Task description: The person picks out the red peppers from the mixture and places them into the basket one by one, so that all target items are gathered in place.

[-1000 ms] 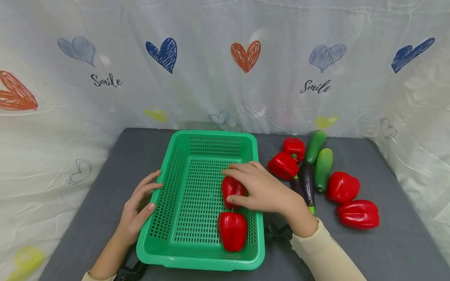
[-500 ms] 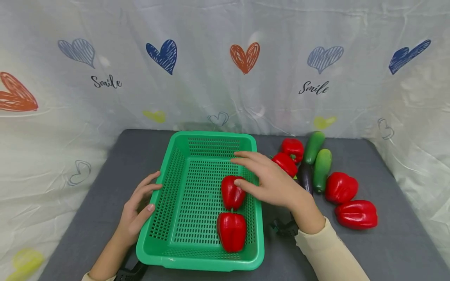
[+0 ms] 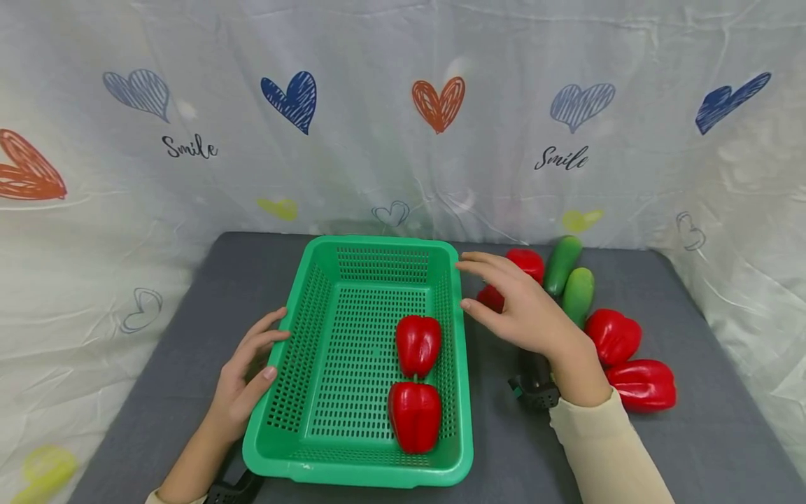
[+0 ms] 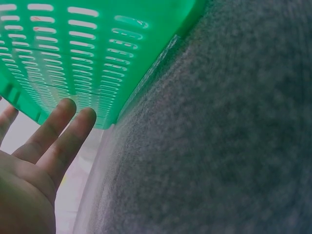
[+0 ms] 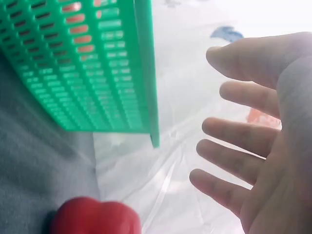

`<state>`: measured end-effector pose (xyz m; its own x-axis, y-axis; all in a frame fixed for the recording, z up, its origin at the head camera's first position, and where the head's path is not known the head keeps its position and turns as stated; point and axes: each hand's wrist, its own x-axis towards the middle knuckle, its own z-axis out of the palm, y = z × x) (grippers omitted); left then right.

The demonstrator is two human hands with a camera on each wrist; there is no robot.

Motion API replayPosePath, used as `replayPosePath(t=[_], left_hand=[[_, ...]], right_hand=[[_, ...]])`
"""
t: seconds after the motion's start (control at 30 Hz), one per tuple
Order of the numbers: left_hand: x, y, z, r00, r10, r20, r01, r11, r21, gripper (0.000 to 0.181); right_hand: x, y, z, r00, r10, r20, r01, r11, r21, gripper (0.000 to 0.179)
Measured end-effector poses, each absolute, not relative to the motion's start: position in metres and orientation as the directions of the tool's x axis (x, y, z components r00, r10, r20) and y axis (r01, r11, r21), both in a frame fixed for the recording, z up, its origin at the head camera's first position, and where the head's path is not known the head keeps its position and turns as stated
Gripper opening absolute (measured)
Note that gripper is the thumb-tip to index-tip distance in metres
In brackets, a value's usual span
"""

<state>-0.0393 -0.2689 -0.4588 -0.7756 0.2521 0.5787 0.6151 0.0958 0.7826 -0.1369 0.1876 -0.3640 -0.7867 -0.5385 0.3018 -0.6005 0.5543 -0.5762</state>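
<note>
Beyond both hands hangs a pale curtain [image 3: 352,175], printed with hearts and the word "Smile". Under both hands extends a dark grey table [image 3: 705,420]. Between the hands stands one green basket [image 3: 352,474] with perforated walls. At its left wall is the left hand [image 3: 242,378], fingers apart and grasping nothing; whether every fingertip touches the wall, I cannot tell. Just beside the right rim hovers the right hand [image 3: 519,304], also empty, with its fingers extended. To the left of this hand, inside the basket, lies one red pepper [image 3: 418,346], and just nearer a second red pepper [image 3: 415,418]. Partly behind the same hand are two more red peppers [image 3: 525,264]; right of its wrist lie two other red peppers [image 3: 613,337]. Beyond its knuckles, to the right, are two green cucumbers [image 3: 563,262].
</note>
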Motion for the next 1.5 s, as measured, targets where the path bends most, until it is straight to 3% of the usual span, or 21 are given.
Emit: replayPosePath(t=[0.77, 1.5], left_hand=[[-0.037, -0.268, -0.456, -0.793, 0.242, 0.560, 0.596, 0.111, 0.795, 0.043], [-0.038, -0.269, -0.458, -0.792, 0.241, 0.561, 0.597, 0.115, 0.794, 0.044]], right_hand=[[-0.158, 0.220, -0.383, -0.864, -0.490, 0.116, -0.455, 0.660, -0.597, 0.066], [-0.157, 0.230, -0.387, -0.867, -0.497, -0.034, -0.380, 0.705, -0.599, 0.064]])
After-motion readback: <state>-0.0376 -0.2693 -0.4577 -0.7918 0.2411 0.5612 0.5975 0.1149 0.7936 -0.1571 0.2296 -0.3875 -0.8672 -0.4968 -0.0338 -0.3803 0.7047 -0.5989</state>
